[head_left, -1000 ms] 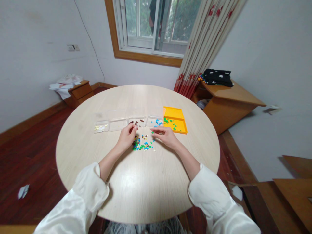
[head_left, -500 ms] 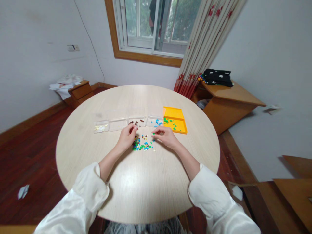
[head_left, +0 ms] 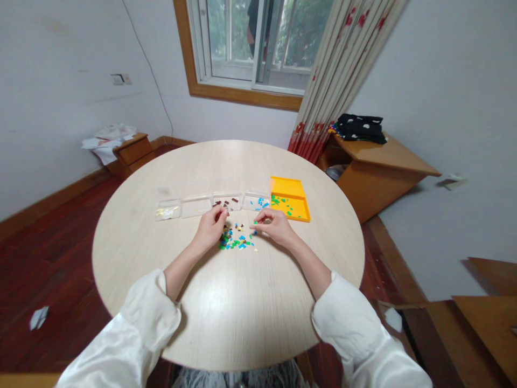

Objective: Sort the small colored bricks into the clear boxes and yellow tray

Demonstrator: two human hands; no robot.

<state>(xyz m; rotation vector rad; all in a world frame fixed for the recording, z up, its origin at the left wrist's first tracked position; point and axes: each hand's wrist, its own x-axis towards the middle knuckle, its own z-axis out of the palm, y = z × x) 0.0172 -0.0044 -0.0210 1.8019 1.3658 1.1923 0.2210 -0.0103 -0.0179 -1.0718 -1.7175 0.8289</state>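
A pile of small toy bricks (head_left: 236, 242), green, blue, brown and pale yellow, lies on the table between my hands. My right hand (head_left: 274, 225) is at the pile's right side, thumb and forefinger pinched on a small green brick (head_left: 255, 223). At the pile's left edge, my left hand (head_left: 210, 226) is closed, its fingertips together; anything inside them is hidden. Beyond the hands stand open boxes in a row. Brown bricks (head_left: 235, 200) lie in a clear box (head_left: 232, 209), blue bricks (head_left: 260, 203) in another, and green bricks (head_left: 288, 207) in the yellow box (head_left: 302, 211).
Further left are a clear box (head_left: 196, 214) with hardly anything visible inside and a clear box of pale yellow bricks (head_left: 166, 211). All stand on a round wooden table (head_left: 242, 307). Behind are a window (head_left: 258, 48), a curtain (head_left: 343, 59) and a low cabinet (head_left: 379, 167).
My right hand's fingertips have shifted very slightly, with the green brick still between them. My left hand and the boxes look the same.
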